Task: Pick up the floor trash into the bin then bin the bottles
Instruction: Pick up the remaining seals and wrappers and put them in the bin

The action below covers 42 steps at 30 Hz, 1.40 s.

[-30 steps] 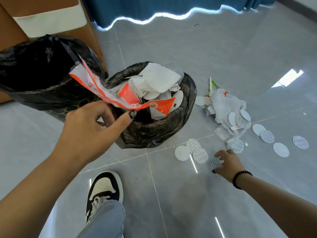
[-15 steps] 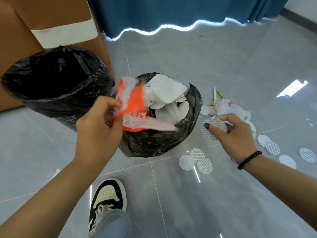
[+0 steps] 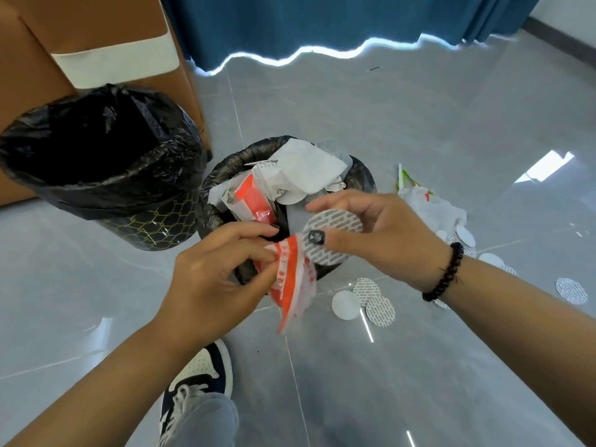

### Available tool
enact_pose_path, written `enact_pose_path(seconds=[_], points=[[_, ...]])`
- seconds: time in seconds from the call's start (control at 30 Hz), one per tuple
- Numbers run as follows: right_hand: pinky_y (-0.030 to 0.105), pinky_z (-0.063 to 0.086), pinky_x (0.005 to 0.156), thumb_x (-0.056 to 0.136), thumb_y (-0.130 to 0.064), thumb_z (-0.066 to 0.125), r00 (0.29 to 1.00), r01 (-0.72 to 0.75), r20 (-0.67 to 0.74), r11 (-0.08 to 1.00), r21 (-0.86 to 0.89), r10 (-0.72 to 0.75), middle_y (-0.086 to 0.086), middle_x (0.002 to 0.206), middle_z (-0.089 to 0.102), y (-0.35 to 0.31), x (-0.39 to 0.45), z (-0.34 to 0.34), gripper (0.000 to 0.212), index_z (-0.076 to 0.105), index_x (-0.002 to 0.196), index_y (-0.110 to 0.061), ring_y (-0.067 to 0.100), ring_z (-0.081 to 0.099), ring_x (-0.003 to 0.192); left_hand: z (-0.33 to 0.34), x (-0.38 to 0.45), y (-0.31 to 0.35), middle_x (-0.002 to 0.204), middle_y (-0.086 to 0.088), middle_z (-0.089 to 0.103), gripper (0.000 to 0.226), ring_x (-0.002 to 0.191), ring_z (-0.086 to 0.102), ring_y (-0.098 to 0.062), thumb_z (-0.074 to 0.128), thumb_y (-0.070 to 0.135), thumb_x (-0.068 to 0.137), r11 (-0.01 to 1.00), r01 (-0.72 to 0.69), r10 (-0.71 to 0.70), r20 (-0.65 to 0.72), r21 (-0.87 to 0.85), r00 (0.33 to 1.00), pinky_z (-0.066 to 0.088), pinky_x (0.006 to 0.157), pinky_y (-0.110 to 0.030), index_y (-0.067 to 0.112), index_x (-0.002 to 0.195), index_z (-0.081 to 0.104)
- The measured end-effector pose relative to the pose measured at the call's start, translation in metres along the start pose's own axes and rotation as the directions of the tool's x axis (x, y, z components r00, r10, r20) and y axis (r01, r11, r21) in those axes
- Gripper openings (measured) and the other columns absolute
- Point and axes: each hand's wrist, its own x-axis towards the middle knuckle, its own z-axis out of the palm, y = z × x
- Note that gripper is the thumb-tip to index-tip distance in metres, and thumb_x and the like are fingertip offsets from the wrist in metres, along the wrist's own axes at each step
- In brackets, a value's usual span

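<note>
My left hand (image 3: 213,279) pinches a crumpled red and white plastic wrapper (image 3: 292,282) just in front of the small black-bagged bin (image 3: 366,180), which is heaped with white paper and red packaging. My right hand (image 3: 383,235) pinches a round silver-patterned seal disc (image 3: 333,233) between thumb and fingers above the bin's near rim, touching the wrapper. Several more discs (image 3: 362,298) lie on the grey floor beside the bin. No bottles are in view.
A larger bin with a black bag (image 3: 106,169) stands to the left against a brown cabinet (image 3: 96,33). A pile of white plastic and wrappers (image 3: 432,211) lies on the floor to the right, with more discs (image 3: 571,290) scattered beyond. My shoe (image 3: 200,379) is at the bottom.
My right hand picked a disc off the floor and brought it up over the bin. My left hand pulled the red wrapper toward me, and the two hands have come together.
</note>
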Motion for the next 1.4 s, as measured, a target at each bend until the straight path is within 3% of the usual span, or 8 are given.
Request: enact_pose_path(seconds=[0.37, 0.6, 0.8, 1.03, 1.13, 1.2, 1.3, 1.4], points=[[0.026, 0.058, 0.066, 0.067, -0.005, 0.074, 0.993, -0.097, 0.083, 0.975, 0.2, 0.082, 0.003, 0.077, 0.073, 0.013, -0.011, 0.016, 0.017, 0.069, 0.084, -0.006, 0.014, 0.069, 0.07, 0.002, 0.008, 0.026, 0.101, -0.006, 0.071, 0.045, 0.087, 0.07, -0.016, 0.082, 0.002, 0.06, 0.555, 0.461, -0.567, 0.09, -0.693, 0.818, 0.058, 0.073, -0.025, 0.014, 0.095, 0.057], [0.032, 0.06, 0.068, 0.075, 0.013, 0.069, 0.974, 0.124, -0.211, 0.968, 0.216, -0.078, 0.004, 0.082, 0.074, 0.005, -0.012, 0.02, 0.047, 0.058, 0.108, -0.018, 0.02, 0.071, 0.076, 0.004, 0.01, 0.033, 0.111, -0.01, 0.072, 0.045, 0.1, 0.069, -0.029, 0.046, 0.043, 0.086, -0.187, 0.768, -0.52, 0.725, -0.613, 0.452, 0.057, 0.08, -0.052, 0.017, 0.118, 0.064], [0.026, 0.054, 0.08, 0.083, -0.001, 0.066, 0.763, 0.599, 0.052, 0.675, -0.43, -0.644, 0.002, 0.093, 0.073, 0.028, -0.015, 0.018, 0.013, 0.074, 0.09, -0.008, 0.012, 0.068, 0.088, 0.001, 0.009, 0.03, 0.103, -0.021, 0.07, 0.075, 0.087, 0.071, -0.034, 0.038, 0.063, 0.076, -0.205, 0.813, -0.459, 0.787, -0.545, 0.412, 0.06, 0.072, -0.043, 0.004, 0.115, 0.061], [0.029, 0.054, 0.086, 0.083, 0.011, 0.061, 0.725, 0.637, 0.171, 0.557, -0.532, -0.667, 0.01, 0.108, 0.069, 0.038, -0.015, 0.013, 0.028, 0.071, 0.104, -0.004, 0.017, 0.066, 0.1, 0.006, 0.004, 0.027, 0.078, -0.012, 0.072, 0.038, 0.061, 0.068, -0.015, 0.062, 0.012, 0.07, -0.031, 0.76, -0.661, 0.584, -0.649, 0.471, 0.057, 0.054, -0.024, 0.003, 0.106, 0.064], [0.019, 0.053, 0.08, 0.087, -0.001, 0.062, 0.863, 0.382, -0.134, 0.802, -0.458, -0.488, 0.0, 0.096, 0.071, 0.026, -0.015, 0.01, 0.021, 0.068, 0.097, -0.018, 0.005, 0.066, 0.09, 0.005, 0.003, 0.021, 0.088, -0.008, 0.075, 0.034, 0.074, 0.072, -0.018, 0.066, 0.016, 0.073, 0.192, 0.776, -0.731, 0.44, -0.601, 0.521, 0.057, 0.062, -0.029, 0.011, 0.107, 0.064], [0.029, 0.057, 0.075, 0.088, -0.004, 0.061, 0.96, 0.13, -0.249, 0.991, -0.022, -0.131, 0.002, 0.09, 0.07, 0.016, -0.012, 0.011, 0.016, 0.061, 0.09, -0.021, 0.015, 0.07, 0.086, 0.004, 0.003, 0.02, 0.086, -0.004, 0.075, 0.023, 0.074, 0.072, -0.016, 0.068, 0.014, 0.079, 0.374, 0.769, -0.745, 0.326, -0.518, 0.583, 0.056, 0.06, -0.027, 0.017, 0.102, 0.063], [0.034, 0.053, 0.084, 0.09, -0.007, 0.057, 0.984, -0.11, -0.095, 0.942, 0.318, 0.147, 0.003, 0.091, 0.071, 0.011, -0.01, 0.013, 0.01, 0.063, 0.094, -0.015, 0.018, 0.067, 0.087, 0.002, 0.004, 0.027, 0.075, 0.002, 0.074, 0.019, 0.065, 0.07, -0.01, 0.068, 0.003, 0.08, 0.543, 0.659, -0.661, 0.218, -0.52, 0.718, 0.053, 0.052, -0.018, 0.016, 0.092, 0.062], [0.035, 0.054, 0.084, 0.09, -0.003, 0.057, 0.982, -0.187, 0.042, 0.96, 0.21, 0.182, 0.009, 0.093, 0.07, 0.011, -0.015, 0.021, 0.012, 0.062, 0.1, -0.008, 0.018, 0.066, 0.086, 0.002, 0.005, 0.035, 0.076, 0.0, 0.075, 0.018, 0.064, 0.071, -0.011, 0.07, 0.001, 0.072, 0.539, 0.579, -0.599, 0.206, -0.612, 0.774, 0.053, 0.051, -0.018, 0.008, 0.088, 0.065]])
